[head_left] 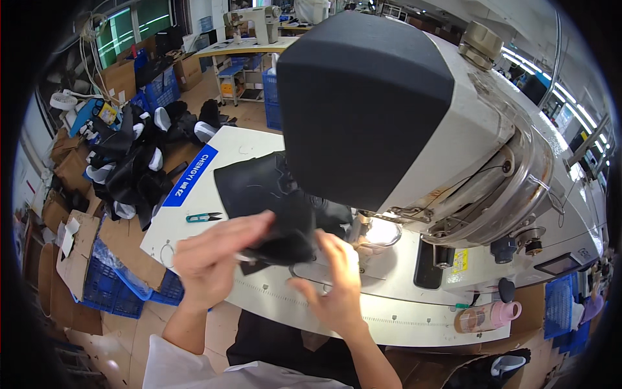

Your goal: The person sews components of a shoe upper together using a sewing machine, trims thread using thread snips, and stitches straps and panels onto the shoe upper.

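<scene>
A black leather boot upper [285, 227], blurred at its near end, lies in front of the sewing machine [369, 110]. My left hand [217, 259] is at its near left side, with fingers stretched out flat along the leather. My right hand [337, 285] is at its right edge, fingers extended and thumb spread away. Neither hand is wrapped round the leather; whether the fingertips press on it is hard to tell. More black leather [249, 181] spreads over the table behind. The machine's head hides part of it. A lamp lights the metal sewing post [379, 233] to the right.
Thread snips [203, 217] lie on the white table [220, 139] at left. A black phone [427, 266] and a pink-lidded bottle [489, 316] are at right. Black boots with white parts [133, 155] are heaped beyond the left edge, above a blue crate [113, 285].
</scene>
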Demonstrator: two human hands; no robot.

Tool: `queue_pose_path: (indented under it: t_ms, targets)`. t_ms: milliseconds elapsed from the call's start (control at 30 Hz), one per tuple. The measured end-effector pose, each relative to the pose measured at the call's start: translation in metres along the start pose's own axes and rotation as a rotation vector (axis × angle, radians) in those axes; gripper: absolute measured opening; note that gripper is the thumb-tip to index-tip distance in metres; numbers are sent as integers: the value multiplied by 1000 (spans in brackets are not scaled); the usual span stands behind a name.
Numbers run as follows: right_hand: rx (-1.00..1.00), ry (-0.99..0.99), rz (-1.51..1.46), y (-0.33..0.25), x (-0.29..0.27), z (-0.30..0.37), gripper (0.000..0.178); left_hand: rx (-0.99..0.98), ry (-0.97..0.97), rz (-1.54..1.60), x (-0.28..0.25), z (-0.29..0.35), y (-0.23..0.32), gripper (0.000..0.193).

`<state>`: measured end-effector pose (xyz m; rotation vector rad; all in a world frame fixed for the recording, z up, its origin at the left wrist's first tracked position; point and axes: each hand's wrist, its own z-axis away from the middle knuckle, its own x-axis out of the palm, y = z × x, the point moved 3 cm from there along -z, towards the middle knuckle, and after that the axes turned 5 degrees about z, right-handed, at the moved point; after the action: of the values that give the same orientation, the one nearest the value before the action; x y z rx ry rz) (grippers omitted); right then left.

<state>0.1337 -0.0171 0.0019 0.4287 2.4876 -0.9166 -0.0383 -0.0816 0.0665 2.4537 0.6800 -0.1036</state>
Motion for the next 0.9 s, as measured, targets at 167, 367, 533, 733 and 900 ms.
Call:
queue_pose_path:
  t_ms: [167,367,533,733,900]
  targets:
    - [-27,7,-219,-29,20,14,35,-2,204,-213,-24,4,4,34]
    - [87,-4,-372,-34,-32,8,25,-492,239,190,-30,71,-7,45]
    - [76,-298,-303,-21,-47,20,22,-981,-295,692,-9,57,-25,72]
    - [-123,-432,-124,-16,-61,8,20,-1119,-577,355,41,0,-51,45]
    - [356,-418,-380,27,-82,3,15,-806,-273,577,79,-9,-48,30]
